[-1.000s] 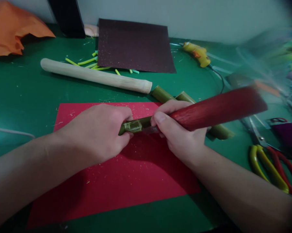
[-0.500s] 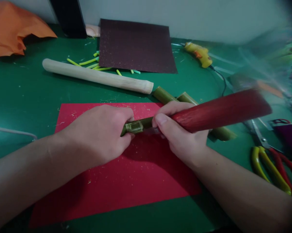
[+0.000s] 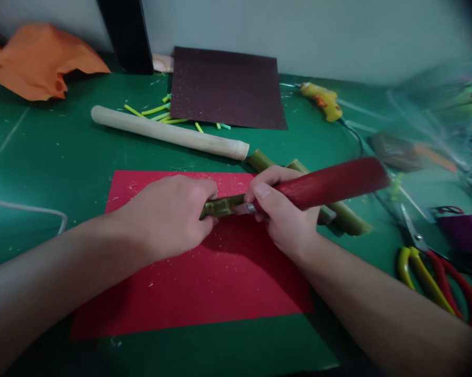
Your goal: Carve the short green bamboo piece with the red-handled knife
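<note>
My left hand [image 3: 173, 217] is closed around a green bamboo piece [image 3: 223, 206], its fingers wrapped over the left end. Pale cut lines mark the bamboo's surface. My right hand [image 3: 285, 214] grips a red-handled carving knife [image 3: 334, 183] whose thick handle points up to the right. A short metal blade and ferrule show at my right thumb, with the blade against the bamboo. Beneath both hands lies a red sheet [image 3: 208, 293] sprinkled with small shavings.
Behind the sheet lie a pale peeled bamboo stick [image 3: 169, 132], a dark sheet [image 3: 228, 89] over yellow-green strips, and a yellow glue gun [image 3: 321, 100]. Green bamboo pieces [image 3: 349, 219] sit behind my right hand. Scissors [image 3: 418, 241] are at right, crumpled orange paper [image 3: 43, 60] at far left.
The knife handle has swung and looks shorter, and its blade and ferrule now show against the bamboo. My left hand still holds the bamboo. The whole view has shifted slightly.
</note>
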The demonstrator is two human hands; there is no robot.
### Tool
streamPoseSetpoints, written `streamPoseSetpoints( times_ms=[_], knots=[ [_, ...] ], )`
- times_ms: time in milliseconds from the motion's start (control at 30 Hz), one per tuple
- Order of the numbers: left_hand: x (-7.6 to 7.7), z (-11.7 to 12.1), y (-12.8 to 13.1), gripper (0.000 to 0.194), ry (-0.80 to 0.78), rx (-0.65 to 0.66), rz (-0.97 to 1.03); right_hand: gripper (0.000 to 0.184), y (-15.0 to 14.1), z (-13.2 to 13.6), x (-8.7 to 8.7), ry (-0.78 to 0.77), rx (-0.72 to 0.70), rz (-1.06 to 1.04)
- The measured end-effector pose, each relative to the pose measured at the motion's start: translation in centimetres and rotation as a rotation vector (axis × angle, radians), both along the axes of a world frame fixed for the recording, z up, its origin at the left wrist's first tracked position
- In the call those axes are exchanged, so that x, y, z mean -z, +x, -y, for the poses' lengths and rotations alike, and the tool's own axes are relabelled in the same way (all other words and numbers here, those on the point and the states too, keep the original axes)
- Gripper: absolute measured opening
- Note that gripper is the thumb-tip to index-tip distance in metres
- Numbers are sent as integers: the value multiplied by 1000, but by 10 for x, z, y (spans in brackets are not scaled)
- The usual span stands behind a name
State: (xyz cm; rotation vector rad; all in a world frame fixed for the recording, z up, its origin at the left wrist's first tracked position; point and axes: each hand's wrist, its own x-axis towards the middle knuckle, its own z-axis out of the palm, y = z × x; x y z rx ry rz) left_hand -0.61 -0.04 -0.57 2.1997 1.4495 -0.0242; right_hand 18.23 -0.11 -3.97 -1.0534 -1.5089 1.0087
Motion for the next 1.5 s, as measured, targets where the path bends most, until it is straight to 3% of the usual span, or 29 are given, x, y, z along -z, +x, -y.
streamPoseSetpoints(
  times_ms=[300, 467, 633, 767, 1000, 1200, 1500],
  knots=[
    [-20, 8, 15, 18, 25, -41, -194, 18, -2, -4, 6, 19, -26, -53],
    [-25, 1, 19, 18, 51, -152, -137, 18, -1, -3, 8, 26, -61, -103],
    [-25, -5, 14, 16, -7, -176, -33, 18, -1, -1, 9, 41, -58, -80],
    [-19, -6, 6, 22, 83, -70, -61, 16, -1, 1, 5, 48, -47, -24],
    [6, -3, -11, 26, 299, 117, -66, 14, 0, 3, 0, 84, -38, 52],
    [15, 1, -12, 24, 261, 99, 39, 13, 4, 4, 1, 101, -52, 107],
    [18, -9, -5, 30, 387, 214, -77, 17, 2, 0, -1, 64, -31, 70]
  ],
)
